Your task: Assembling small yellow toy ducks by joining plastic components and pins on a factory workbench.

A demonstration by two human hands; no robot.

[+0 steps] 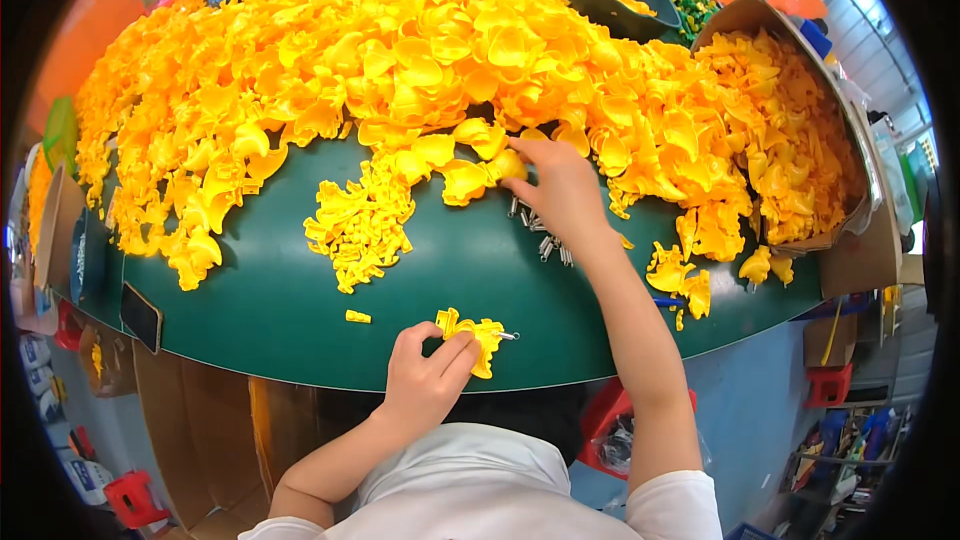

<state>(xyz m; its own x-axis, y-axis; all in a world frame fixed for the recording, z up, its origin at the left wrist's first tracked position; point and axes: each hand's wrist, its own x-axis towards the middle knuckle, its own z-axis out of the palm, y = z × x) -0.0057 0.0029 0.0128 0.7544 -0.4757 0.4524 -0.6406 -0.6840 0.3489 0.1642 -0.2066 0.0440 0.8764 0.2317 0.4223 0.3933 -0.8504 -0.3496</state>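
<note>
Near the table's front edge, my left hand (428, 377) is closed on a yellow plastic part (484, 345) with a jagged outline. A small metal spring (509, 336) sticks out from that part's right side. My right hand (560, 185) reaches to the front of the big heap, its thumb and fingers pinching a curved yellow plastic shell (508, 166). Several loose metal springs (548, 246) lie beneath my right wrist. Left of them is a small pile of little yellow plastic pieces (362, 225), and one lone small piece (357, 317) rests nearer to me.
A large heap of yellow shells (420, 50) covers the far side of the green table (290, 310). At the right, a cardboard box (880, 230) holds more yellow parts. A phone-like dark slab (141, 317) lies at the left edge. A dark green basin (610, 5) stands behind the heap.
</note>
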